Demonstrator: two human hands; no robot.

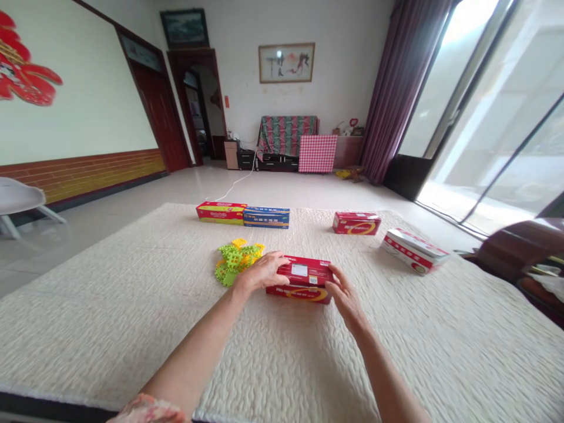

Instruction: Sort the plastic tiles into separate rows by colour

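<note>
From the head view, our left hand [263,271] and right hand [349,301] hold the near red box [304,283] between them, each grip closed on one end. It sits on the cream quilted cover [132,299], just beside green and yellow plastic pieces [233,258].

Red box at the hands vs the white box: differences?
The red box looks mostly red; the white box, mostly white.
The left hand and right hand are on the red box; neither touches the white box.
The red box sits nearly square to the view; the white box is angled.
Both are oblong.
</note>
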